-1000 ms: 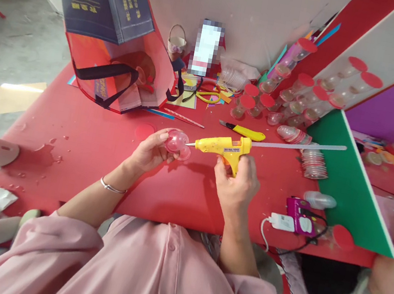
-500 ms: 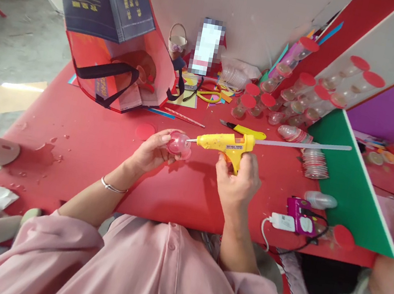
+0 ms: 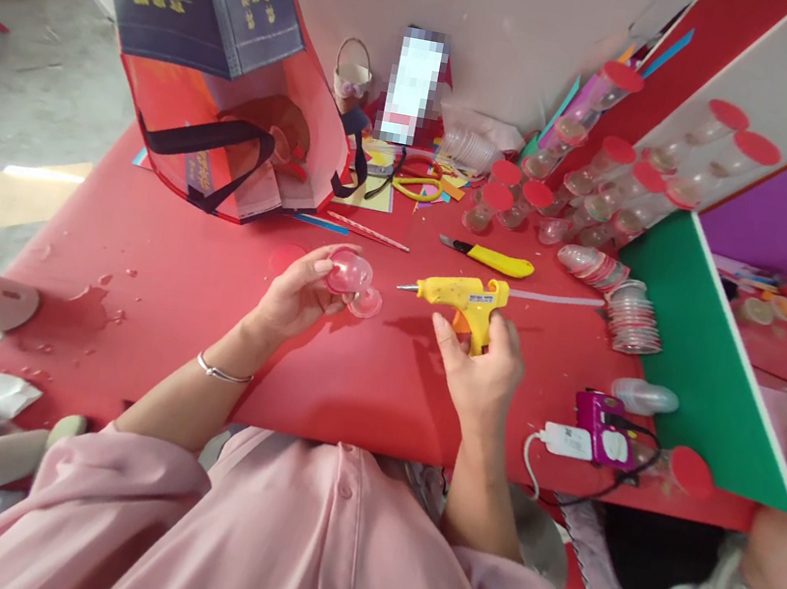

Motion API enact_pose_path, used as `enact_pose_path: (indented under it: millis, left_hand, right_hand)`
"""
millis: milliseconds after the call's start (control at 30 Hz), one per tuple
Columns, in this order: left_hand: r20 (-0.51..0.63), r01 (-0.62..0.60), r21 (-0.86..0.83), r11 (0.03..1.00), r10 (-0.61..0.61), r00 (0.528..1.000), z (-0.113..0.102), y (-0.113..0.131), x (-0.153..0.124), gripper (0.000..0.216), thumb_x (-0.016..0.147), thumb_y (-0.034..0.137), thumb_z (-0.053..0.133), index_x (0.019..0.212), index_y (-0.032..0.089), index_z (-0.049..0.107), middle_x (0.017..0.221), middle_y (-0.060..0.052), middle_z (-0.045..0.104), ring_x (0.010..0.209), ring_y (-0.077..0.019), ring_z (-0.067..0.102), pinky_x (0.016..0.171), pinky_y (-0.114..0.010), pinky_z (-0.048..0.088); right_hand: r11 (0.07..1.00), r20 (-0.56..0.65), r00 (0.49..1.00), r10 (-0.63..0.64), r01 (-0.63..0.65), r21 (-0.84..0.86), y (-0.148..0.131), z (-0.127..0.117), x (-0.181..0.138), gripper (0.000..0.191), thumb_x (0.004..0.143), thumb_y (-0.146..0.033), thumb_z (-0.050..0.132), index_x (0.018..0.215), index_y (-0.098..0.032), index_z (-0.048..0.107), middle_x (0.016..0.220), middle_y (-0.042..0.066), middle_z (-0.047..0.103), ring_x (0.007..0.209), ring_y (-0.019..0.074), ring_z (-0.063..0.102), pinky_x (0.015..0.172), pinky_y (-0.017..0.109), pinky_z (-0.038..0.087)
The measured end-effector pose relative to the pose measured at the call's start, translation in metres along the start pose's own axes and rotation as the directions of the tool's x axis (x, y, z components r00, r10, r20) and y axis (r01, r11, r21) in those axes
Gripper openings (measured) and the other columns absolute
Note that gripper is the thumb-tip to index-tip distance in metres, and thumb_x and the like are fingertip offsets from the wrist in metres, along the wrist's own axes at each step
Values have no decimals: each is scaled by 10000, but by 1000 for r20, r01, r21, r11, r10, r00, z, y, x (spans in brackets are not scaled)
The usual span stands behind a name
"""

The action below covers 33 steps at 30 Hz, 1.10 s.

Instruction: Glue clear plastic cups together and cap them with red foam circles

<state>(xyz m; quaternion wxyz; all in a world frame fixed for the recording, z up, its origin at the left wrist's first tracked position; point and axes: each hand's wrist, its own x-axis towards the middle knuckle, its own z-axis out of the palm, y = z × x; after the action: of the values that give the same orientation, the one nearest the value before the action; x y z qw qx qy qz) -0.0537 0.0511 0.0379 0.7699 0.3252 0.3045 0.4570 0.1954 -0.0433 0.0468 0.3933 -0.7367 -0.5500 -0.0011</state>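
Observation:
My left hand (image 3: 302, 294) holds a clear plastic cup (image 3: 350, 273) by its edge, thumb in front and fingers partly hidden behind. A second, smaller clear cup-like piece (image 3: 366, 302) shows right below it; I cannot tell whether the two are joined. In my right hand (image 3: 479, 366) is a yellow hot glue gun (image 3: 466, 294), gripped at its handle, with the thumb out to the left. Its metal nozzle points left, apart from the cup. From its back a whitish glue stick (image 3: 552, 299) runs right. A flat red disc (image 3: 288, 259) lies behind my left hand.
A yellow utility knife (image 3: 495, 259) lies beyond the glue gun. At the back left stands a large bag (image 3: 235, 155). Stacked clear cups (image 3: 634, 319) and red-topped cup pieces fill the right, by a green divider (image 3: 717, 362). A metal mug (image 3: 2, 307) lies left near spilled water.
The glue gun's nozzle has drawn away from the cup to the right, and the gun sits a little lower. My left hand has tilted the cup, showing the smaller piece more.

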Motion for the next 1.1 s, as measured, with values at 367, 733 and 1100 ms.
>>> enact_pose_path:
  millis: [367, 733, 1100]
  left_hand:
    - [-54, -312, 603, 734, 428, 902, -2, -6, 3, 472, 670, 337, 931, 1101, 219, 778, 1016, -53, 690, 800, -129, 576, 664, -218, 485]
    - [96, -308, 861, 403, 468, 879, 7, -10, -3, 510, 671, 388, 932, 1129, 223, 777, 1150, -85, 672, 772, -144, 554, 603, -249, 450]
    - [345, -443, 864, 238, 360, 867, -15, -24, 8, 1056, 656, 741, 830, 1508, 223, 484, 1407, -181, 610, 1121, -286, 656, 868, -391, 570]
  right_hand:
    - [937, 106, 990, 96, -54, -345, 84, 11, -21, 639, 839, -652, 704, 1187, -116, 719, 1000, 155, 711, 916, 295, 643, 801, 413, 508]
    - [939, 278, 897, -343, 330, 95, -7, 10, -12, 704, 936, -448, 715, 1544, -225, 438, 1479, 128, 589, 1318, 284, 557, 1138, 459, 436]
    - [872, 136, 927, -349, 267, 411, -23, 59, 9, 357, 994, -395, 653, 1336, -298, 684, 1441, 75, 636, 1284, 265, 619, 1124, 466, 508]
